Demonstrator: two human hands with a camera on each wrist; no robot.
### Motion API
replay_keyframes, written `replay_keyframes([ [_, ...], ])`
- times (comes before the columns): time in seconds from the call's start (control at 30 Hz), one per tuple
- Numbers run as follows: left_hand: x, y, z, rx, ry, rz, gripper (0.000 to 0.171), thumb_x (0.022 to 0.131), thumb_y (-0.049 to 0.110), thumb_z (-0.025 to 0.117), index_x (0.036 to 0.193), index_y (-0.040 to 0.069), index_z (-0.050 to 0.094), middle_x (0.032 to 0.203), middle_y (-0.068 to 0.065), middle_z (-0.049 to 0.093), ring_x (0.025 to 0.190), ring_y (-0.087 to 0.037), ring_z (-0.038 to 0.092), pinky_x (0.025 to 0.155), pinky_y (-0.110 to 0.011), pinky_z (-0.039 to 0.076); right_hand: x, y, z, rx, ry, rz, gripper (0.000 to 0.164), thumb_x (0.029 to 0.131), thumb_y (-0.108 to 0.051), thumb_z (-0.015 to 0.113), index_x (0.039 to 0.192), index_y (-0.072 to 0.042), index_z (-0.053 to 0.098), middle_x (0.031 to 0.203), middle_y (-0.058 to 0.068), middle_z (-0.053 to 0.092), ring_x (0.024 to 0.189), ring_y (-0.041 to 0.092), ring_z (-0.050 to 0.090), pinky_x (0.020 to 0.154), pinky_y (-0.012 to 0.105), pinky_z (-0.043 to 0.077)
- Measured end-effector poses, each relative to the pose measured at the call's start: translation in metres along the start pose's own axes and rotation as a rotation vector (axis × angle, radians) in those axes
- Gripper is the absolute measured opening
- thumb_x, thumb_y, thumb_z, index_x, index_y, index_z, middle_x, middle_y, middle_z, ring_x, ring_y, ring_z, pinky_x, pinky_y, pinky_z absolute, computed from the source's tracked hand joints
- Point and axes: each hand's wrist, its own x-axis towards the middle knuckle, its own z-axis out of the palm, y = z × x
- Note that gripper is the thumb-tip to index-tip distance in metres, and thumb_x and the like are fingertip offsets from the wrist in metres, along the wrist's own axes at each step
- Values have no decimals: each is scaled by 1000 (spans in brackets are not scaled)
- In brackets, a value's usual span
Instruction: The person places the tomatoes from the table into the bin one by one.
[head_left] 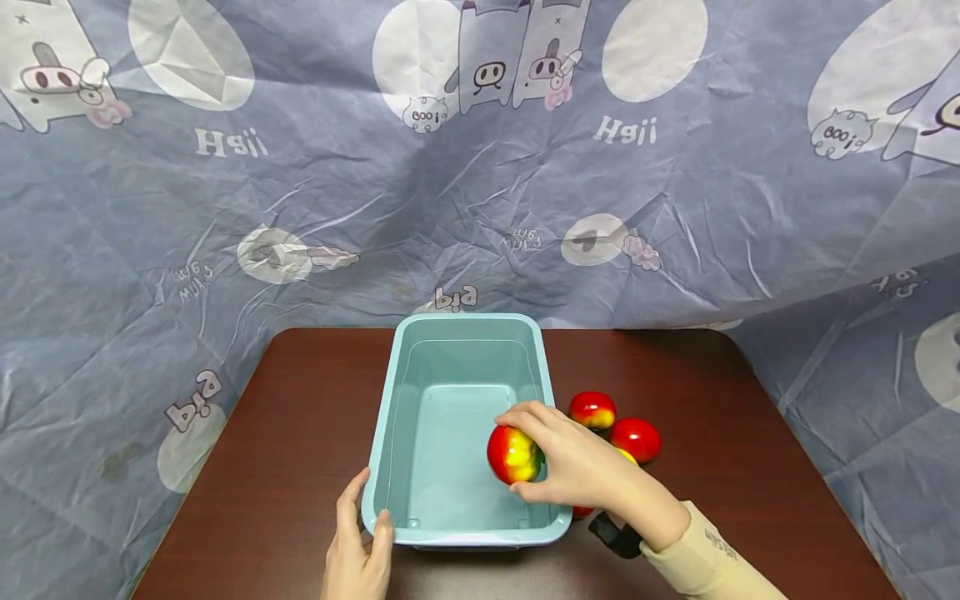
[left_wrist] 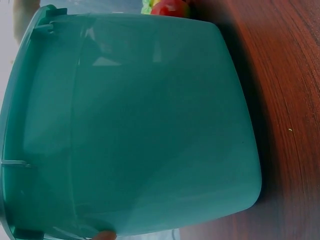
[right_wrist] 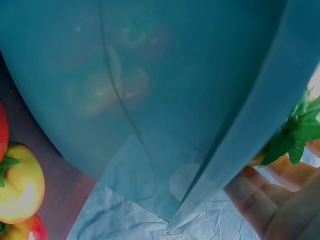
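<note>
While gripping red-yellow fruit (head_left: 510, 454) in curled right hand (head_left: 573, 460), touches bin (head_left: 480, 537) on brown worktop (head_left: 300, 425) with left hand (head_left: 356, 554) spread, facing cartoon-printed cloth (head_left: 420, 200).

Beyond the grip (head_left: 573, 457), a creased grey-blue cloth (head_left: 450, 208) hangs like a wall, printed with pale circles, cartoon pigs and white lettering, and comes down to the left and right of it as well; beneath the grip spreads a dark reddish-brown table (head_left: 300, 433), its far corners rounded, a soft sheen on its nearer part
</note>
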Motion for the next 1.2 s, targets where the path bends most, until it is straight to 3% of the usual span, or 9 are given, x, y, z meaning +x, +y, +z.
replay_keyframes([
  [0.57, 0, 0, 0, -30, -8, -9, 53, 97, 11, 53, 147, 16, 37, 137, -15, 58, 106, -25, 64, 78, -35, 59, 0, 0, 6, -82, -24, -70, 64, 72, -26, 82, 130, -17, 57, 127, 0, 56, 110, 19, 59, 86, 35, 56],
  [0.97, -1, 1, 0, -59, -34, -32, 53, 98, 11, 52, 148, 18, 35, 141, -16, 55, 111, -32, 63, 79, -38, 59, -3, 1, 6, -63, -114, -14, 65, 76, -29, 80, 135, -16, 56, 134, 1, 55, 121, 19, 54, 94, 41, 52],
  [1.2, 0, 1, 0, -63, -34, -36, 54, 98, 11, 51, 149, 19, 35, 143, -14, 53, 110, -28, 63, 80, -35, 59, -2, 3, 6, -55, -94, -64, 56, 79, -26, 79, 130, -14, 59, 132, 3, 56, 118, 19, 54, 91, 38, 53],
])
